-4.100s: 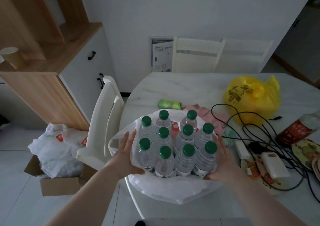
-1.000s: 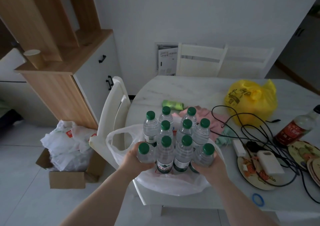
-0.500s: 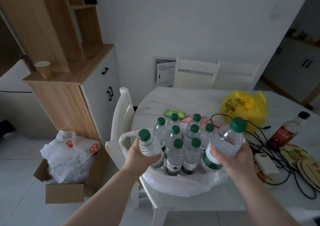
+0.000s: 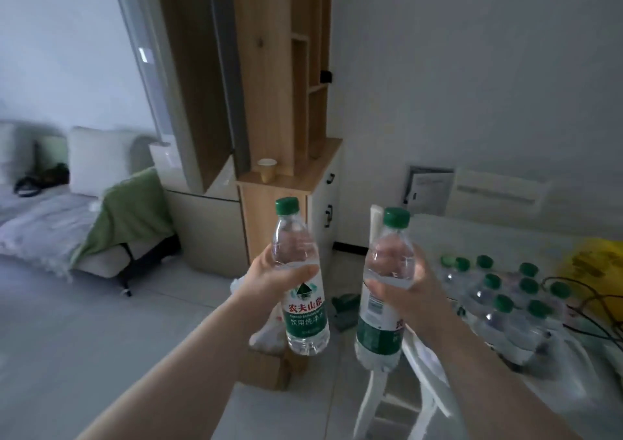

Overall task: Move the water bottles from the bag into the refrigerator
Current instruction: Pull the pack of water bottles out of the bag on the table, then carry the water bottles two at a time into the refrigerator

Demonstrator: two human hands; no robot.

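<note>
At centre, left hand (image 4: 279, 276) and right hand (image 4: 401, 283) each grip a bottle (image 4: 301, 278); carry both upright, grips firm.

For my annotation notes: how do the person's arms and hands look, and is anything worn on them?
Both forearms are bare up to the picture's edge: no sleeves show. The left hand and the right hand wear no gloves, and no watch, bracelet or ring is visible. The fingers carry no markings.

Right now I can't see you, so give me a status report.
Left hand and right hand each grip one upright water bottle. Remaining bottles on table. Cardboard box on floor ahead.
</note>
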